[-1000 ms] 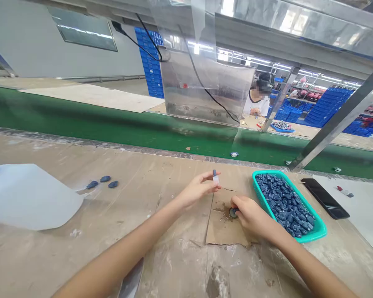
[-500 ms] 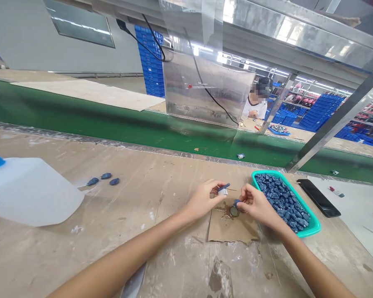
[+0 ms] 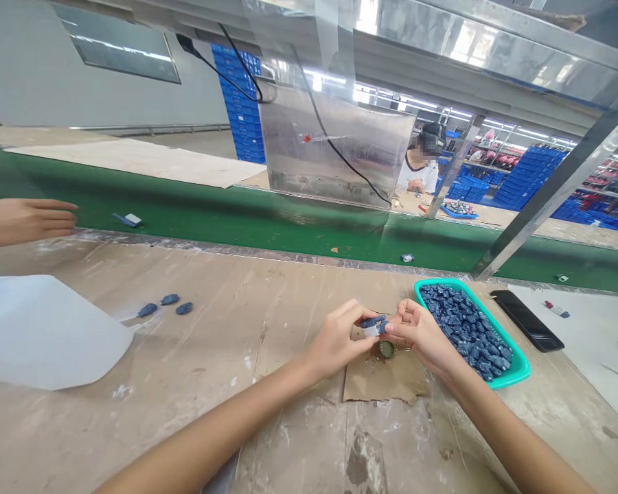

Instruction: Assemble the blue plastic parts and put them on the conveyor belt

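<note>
My left hand (image 3: 342,336) is closed on a small blue-and-white plastic part (image 3: 372,325), held above the workbench. My right hand (image 3: 419,333) pinches a small dark blue piece (image 3: 383,328) against that part's right end; the two touch. Just below the fingers lies a bottle cap (image 3: 386,349) on a stained piece of cardboard (image 3: 384,381). Beside my right hand stands a green basket (image 3: 520,376) full of small dark blue pieces (image 3: 466,329).
A black phone (image 3: 528,320) lies right of the basket. Several blue pieces (image 3: 169,300) and a translucent jug (image 3: 51,333) are at the left. Behind the bench runs a green conveyor (image 3: 268,226) carrying small parts. A co-worker's hand (image 3: 25,221) reaches in at left; another person (image 3: 417,168) sits beyond.
My right hand has lifted the small blue piece from beside the bottle cap up to the part in my left hand. A co-worker's hand and a part on the conveyor have appeared at left.
</note>
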A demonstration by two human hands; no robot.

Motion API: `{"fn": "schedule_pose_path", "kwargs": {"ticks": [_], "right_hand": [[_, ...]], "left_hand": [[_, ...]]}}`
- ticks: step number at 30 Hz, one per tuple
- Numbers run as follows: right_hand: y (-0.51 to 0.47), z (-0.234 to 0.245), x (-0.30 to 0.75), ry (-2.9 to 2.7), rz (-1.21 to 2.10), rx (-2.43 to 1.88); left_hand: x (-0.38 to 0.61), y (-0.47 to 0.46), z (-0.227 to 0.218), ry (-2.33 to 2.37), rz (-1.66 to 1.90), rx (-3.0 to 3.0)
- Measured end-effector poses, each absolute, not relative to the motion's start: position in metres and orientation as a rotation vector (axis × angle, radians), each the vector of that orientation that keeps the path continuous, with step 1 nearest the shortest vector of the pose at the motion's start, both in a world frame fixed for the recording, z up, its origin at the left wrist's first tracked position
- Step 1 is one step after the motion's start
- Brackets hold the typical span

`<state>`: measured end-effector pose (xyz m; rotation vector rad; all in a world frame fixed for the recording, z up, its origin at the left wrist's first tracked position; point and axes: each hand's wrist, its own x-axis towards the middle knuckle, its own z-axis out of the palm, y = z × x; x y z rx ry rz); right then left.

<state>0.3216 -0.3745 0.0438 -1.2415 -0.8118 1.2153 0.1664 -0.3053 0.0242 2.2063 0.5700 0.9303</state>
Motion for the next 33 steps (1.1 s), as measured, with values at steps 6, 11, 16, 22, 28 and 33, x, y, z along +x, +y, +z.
{"fn": "schedule_pose_path", "kwargs": {"ticks": [6,11,16,22,28,33], "right_hand": [[-0.376,0.040,0.313,-0.874,1.127,-1.260],[-0.380,0.037,0.307,-1.029,1.028,-1.330],[-0.386,0.047,0.339,-1.427,0.706,-1.503],[-0.381,0.039,0.443,-1.675,-0.029,-1.959],[-0.373,0.009,0.464,-1.899,-0.084,-2.085],[-0.373,0.005,0.461,-1.865,-0.100,-2.032]], "left_hand": [[0.161,-0.305,0.018,0.483,1.060,2.341],[0.160,-0.304,0.011,0.388,1.193,2.510],[0.164,-0.306,0.019,0.385,1.003,2.420],[0.160,-0.262,0.012,0.724,0.847,2.251],[0.178,-0.188,0.003,1.075,0.915,2.338],[0.213,-0.134,0.010,1.311,0.813,2.494]]}}
